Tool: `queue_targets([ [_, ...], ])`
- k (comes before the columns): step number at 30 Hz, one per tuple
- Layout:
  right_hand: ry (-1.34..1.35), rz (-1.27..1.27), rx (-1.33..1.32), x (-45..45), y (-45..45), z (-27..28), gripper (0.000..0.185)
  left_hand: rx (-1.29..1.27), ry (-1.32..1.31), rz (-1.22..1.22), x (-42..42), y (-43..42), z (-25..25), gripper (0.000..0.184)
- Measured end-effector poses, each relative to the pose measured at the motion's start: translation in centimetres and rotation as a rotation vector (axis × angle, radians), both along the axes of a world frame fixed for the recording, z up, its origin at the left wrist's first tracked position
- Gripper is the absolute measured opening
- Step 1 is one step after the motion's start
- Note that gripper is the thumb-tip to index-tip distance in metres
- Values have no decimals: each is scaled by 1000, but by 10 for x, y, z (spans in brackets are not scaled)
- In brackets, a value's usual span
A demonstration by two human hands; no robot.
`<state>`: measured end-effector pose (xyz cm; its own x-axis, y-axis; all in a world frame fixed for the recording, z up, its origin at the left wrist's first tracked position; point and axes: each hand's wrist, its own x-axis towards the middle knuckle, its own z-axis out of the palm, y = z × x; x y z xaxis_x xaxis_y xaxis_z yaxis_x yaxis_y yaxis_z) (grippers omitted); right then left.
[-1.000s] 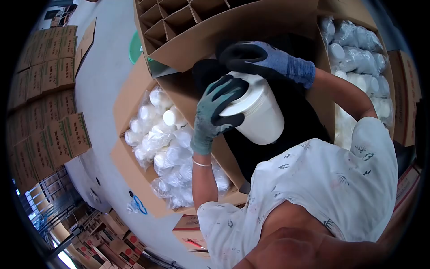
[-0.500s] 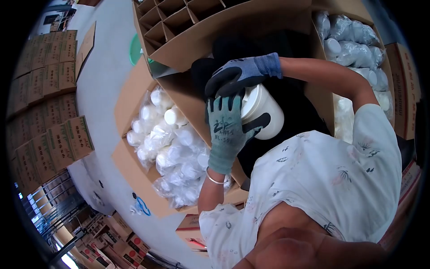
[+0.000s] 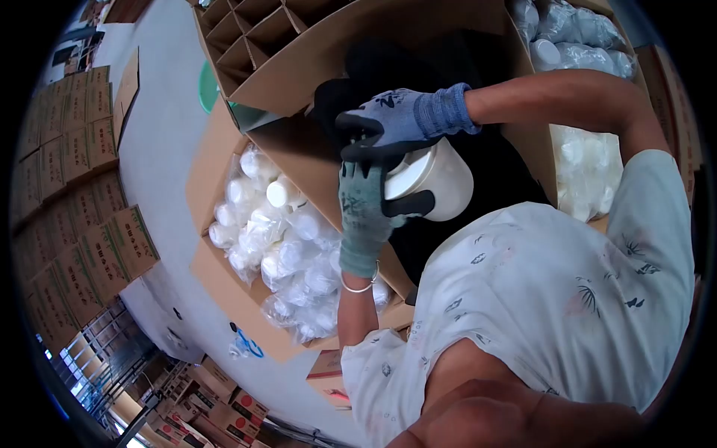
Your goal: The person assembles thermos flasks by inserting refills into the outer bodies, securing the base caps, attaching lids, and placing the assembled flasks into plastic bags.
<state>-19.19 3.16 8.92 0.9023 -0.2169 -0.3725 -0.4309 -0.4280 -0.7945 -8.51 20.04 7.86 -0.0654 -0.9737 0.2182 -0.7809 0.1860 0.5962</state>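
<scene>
Left hand [image 3: 362, 205], green-gloved, gripped the white jar [image 3: 454, 183], thumb along its side | right hand [image 3: 396, 123], blue-gloved, lay over the left fingers; its own grip was hidden, could not tell | white jar lay tilted just right of the open carton [image 3: 240, 308] | bagged containers [image 3: 280, 193] sat inside that carton | divided carton [image 3: 314, 67] stood beyond it

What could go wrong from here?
Slip: the jar is tilted over dark cloth, so it might slide if the left hand loosens.

Fumble: the right hand overlaps the left hand's fingers, so they could get in each other's way; the exact grip is hidden.

Snag: the bangle is exposed near the bagged containers and may catch on plastic.
</scene>
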Motion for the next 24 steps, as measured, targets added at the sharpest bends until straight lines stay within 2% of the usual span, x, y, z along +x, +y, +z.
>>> queue_targets([
  [3,-315,136,28,9,-7,-18,55,125,-182,152,-21,11,8,76],
  [4,-280,162,147,8,-11,-18,50,84,-210,210,-29,10,7,75],
  [7,-323,218,275,5,-19,-24,51,40,-147,236,-28,7,8,73],
  [8,-316,219,257,2,-23,-27,54,-49,-32,186,-22,9,9,64],
  [11,-617,169,64,-54,-23,-23,56,-217,1171,287,-21,5,-21,43],
  [12,-710,115,-64,-89,-16,-35,56,-195,1069,427,-19,7,-44,40],
  [13,-801,64,-201,-118,-9,-43,56,-128,824,444,-18,14,-83,39],
  [14,-648,83,-106,-132,1,-27,58,-73,578,456,-18,21,-122,38],
  [15,-566,-24,19,-146,15,-7,57,71,570,388,-23,23,-137,40],
  [16,-548,-251,197,-157,35,-9,56,214,549,317,-29,20,-140,42],
  [17,-507,-417,402,-164,43,-15,52,417,902,271,-22,23,-139,46],
  [18,-491,-605,605,-172,51,-22,49,595,867,382,-28,12,-65,44],
  [19,-500,-679,636,-176,50,-28,48,551,1125,226,-22,15,-47,48],
  [21,-523,-829,700,-178,43,-43,46,472,848,-24,-8,20,-34,49],
  [22,-512,-796,623,-178,36,-52,45,416,710,-80,-4,16,-38,47],
  [23,-525,-740,475,-173,42,-61,47,550,1054,146,-18,22,-38,32],
  [24,-536,-676,330,-165,49,-69,49,454,942,36,-22,18,-50,33],
])
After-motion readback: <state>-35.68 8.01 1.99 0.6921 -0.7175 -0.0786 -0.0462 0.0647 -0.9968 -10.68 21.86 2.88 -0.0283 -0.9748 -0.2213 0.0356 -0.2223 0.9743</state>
